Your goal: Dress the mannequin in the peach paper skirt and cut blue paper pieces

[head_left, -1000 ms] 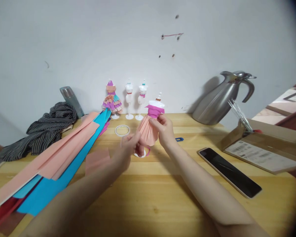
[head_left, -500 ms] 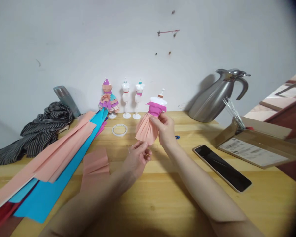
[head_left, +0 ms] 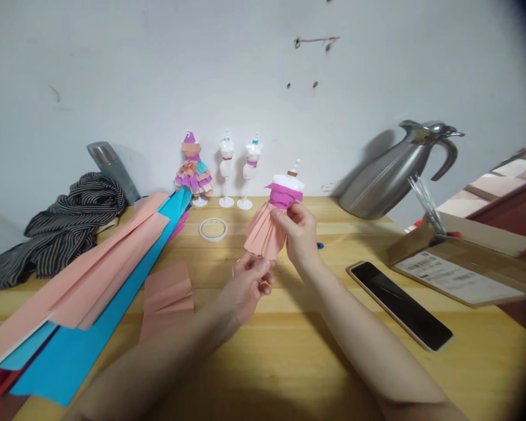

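Observation:
A small white dress form wears a magenta paper top and a pleated peach paper skirt. My right hand grips it at the waist, thumb on the front of the skirt. Just below the skirt's hem is my left hand, its fingers closed in a pinch; what they hold, perhaps the stand or hem, is too small to make out. Behind stand a form in a ruffled multicolour dress and two bare white forms. A tape ring lies left of the skirt.
Peach and blue paper strips and a brown-pink sheet lie left, near a striped cloth and a bottle. On the right are a phone, an open cardboard box and a steel jug.
The view has shifted slightly, moving the right-hand objects rightward in the picture. Both hands and the dress form sit a little further right and lower; the grip looks the same.

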Motion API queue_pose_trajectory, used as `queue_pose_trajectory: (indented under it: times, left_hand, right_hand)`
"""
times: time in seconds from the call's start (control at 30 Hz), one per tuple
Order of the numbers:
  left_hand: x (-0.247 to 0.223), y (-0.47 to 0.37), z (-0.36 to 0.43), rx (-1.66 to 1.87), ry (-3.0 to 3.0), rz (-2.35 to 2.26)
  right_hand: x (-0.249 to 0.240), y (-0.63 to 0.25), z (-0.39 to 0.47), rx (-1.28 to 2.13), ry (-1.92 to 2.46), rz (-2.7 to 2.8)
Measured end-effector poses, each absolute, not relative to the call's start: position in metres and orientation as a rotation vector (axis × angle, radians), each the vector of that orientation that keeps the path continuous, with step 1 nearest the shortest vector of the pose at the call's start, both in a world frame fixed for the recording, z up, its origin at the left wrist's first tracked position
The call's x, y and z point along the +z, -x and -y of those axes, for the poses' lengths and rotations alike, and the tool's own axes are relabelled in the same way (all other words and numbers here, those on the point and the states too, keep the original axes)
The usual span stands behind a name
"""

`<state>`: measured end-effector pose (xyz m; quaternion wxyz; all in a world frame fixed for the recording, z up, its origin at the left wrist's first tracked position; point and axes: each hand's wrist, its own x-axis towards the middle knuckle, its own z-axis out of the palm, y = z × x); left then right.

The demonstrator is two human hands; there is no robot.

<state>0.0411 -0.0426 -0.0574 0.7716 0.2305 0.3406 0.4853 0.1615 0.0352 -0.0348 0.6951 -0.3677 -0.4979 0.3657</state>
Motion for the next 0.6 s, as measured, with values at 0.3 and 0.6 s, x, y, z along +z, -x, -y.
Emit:
queue_pose_trajectory:
  times: [0.3,0.6]
  left_hand:
    - [-0.07,-0.042,0.035,1.131,-0.501,-0.841]
    - [-0.072,-0.046,0.042,1.102,-0.643,-0.798]
  right_hand:
    - [-0.038,-0.157,-0.036,0.846,0.847,1.159]
    - [-0.033,-0.154,-0.029,0.799,0.875,1.175]
